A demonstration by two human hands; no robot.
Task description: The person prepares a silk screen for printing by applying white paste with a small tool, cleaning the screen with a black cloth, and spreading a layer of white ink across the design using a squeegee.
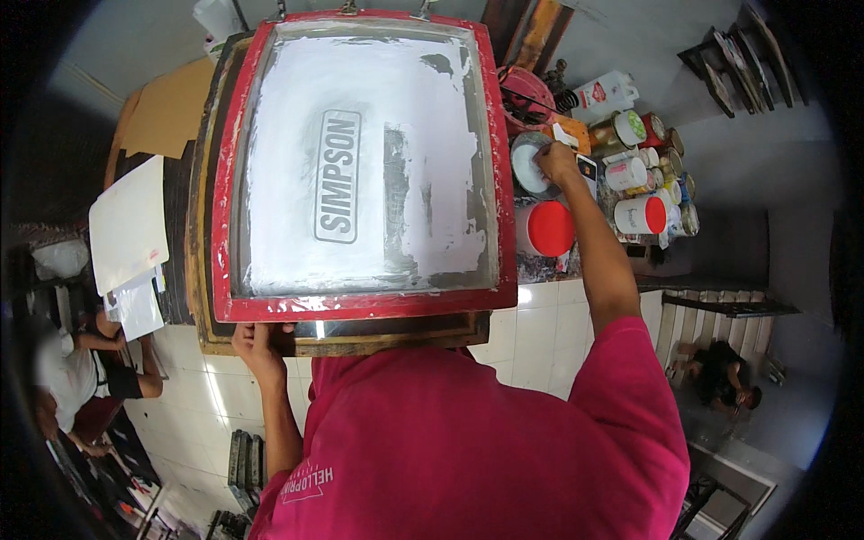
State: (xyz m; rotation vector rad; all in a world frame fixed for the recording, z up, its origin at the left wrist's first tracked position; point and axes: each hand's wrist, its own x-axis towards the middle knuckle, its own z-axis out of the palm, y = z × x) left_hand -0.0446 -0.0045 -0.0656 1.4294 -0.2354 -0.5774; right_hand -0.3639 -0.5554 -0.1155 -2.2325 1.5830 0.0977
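Note:
A screen printing frame with red edges lies in front of me, its mesh smeared with white and marked with grey lettering in a rounded outline. My left hand is closed at the frame's near left edge, its fingertips partly hidden under it. Out to the right, my right hand reaches over a round tub of white paste. Its fingers are pinched together at the tub's inner side; what they hold, if anything, is hidden. A white jar with a red lid stands just nearer than the tub.
Under the frame is a dark wood-edged board. Several jars and a white jug crowd the right bench. A pink basin sits behind the tub. White sheets lie left. Other people sit at far left and far right.

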